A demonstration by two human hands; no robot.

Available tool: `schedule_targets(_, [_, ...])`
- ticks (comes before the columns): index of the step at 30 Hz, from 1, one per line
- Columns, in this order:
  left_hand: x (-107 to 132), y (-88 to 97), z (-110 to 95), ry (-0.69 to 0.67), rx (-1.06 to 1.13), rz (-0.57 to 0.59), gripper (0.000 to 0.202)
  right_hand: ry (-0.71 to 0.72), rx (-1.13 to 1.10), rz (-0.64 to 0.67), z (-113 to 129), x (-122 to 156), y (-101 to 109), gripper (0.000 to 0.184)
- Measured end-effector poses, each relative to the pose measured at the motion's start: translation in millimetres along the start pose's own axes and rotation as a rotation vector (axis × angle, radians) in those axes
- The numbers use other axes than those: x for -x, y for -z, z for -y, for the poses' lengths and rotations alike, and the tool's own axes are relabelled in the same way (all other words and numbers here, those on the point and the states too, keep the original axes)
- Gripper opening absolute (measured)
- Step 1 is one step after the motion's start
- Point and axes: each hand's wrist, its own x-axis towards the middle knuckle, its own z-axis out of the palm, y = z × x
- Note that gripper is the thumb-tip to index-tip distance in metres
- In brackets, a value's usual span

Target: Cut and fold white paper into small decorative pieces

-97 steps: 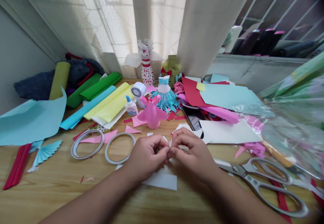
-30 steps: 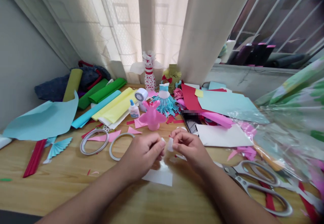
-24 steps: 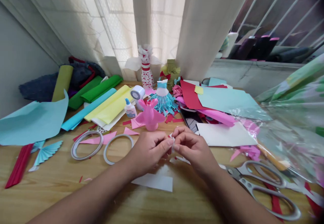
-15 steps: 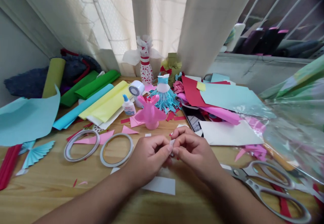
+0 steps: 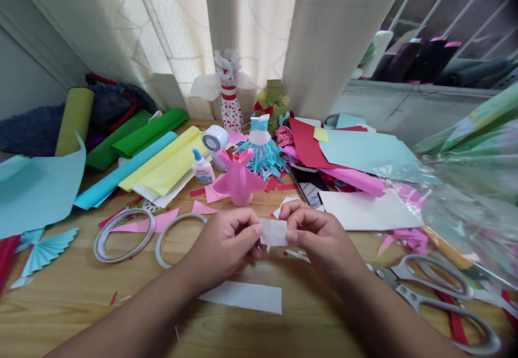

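My left hand and my right hand meet over the middle of a wooden table. Between them they pinch a small white paper piece, each hand closed on one side of it, so it is stretched flat and facing me. A larger white paper rectangle lies flat on the table just below the hands. A pink paper dress figure stands upright a little beyond my fingers.
Two tape rings lie to the left, scissors to the right. A glue bottle, a blue paper dress, coloured paper rolls, sheets and cellophane crowd the back and right.
The hands, pressed close together half a second ago with the paper bunched between the fingertips, have drawn slightly apart, and the white piece now shows opened out flat.
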Motion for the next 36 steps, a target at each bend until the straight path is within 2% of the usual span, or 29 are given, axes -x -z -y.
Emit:
schedule_targets(5, [-6,9.8,-5,0.087,-0.043,0.054,0.019,-0.007,-0.067,-0.063,-3,-2,6,0.007])
schedule_targets(11, [-9,13.2,-2,0.223,-0.205,0.276,0.017,-0.043,-0.119,-0.079,-1,-3,4,0.010])
schedule_targets(15, [-9,12.5,3,0.207,-0.392,0.375,0.018,-0.049,-0.107,-0.074,1,-2,1,0.009])
schedule_targets(18, [-9,13.2,5,0.101,-0.585,0.352,0.019,-0.056,-0.110,-0.065,1,-3,1,0.008])
schedule_targets(22, [-8,13.5,4,-0.111,-0.722,0.184,0.022,-0.043,-0.107,-0.003,-3,-3,2,0.009])
schedule_targets(23, [-7,12.9,4,-0.137,-0.685,0.141,0.024,-0.042,-0.111,0.019,-4,-2,2,0.009])
schedule_targets(25, [-5,10.4,3,-0.126,-0.479,0.099,0.026,-0.040,-0.121,0.060,-6,-2,3,0.009])
schedule_targets(28, [-2,3.2,3,-0.014,-0.001,0.157,0.030,-0.024,-0.123,0.101,-7,0,1,0.009])
schedule_targets(30, [-1,-2.7,5,0.052,0.221,0.202,0.029,-0.009,-0.099,0.107,-6,1,0,0.010])
schedule_targets(33, [1,-9.8,6,0.086,0.335,0.204,0.025,0.022,-0.031,0.101,-4,2,-3,0.011])
schedule_targets(36, [3,-11.7,4,0.043,0.305,0.163,0.022,0.055,0.008,0.087,-1,2,-4,0.009])
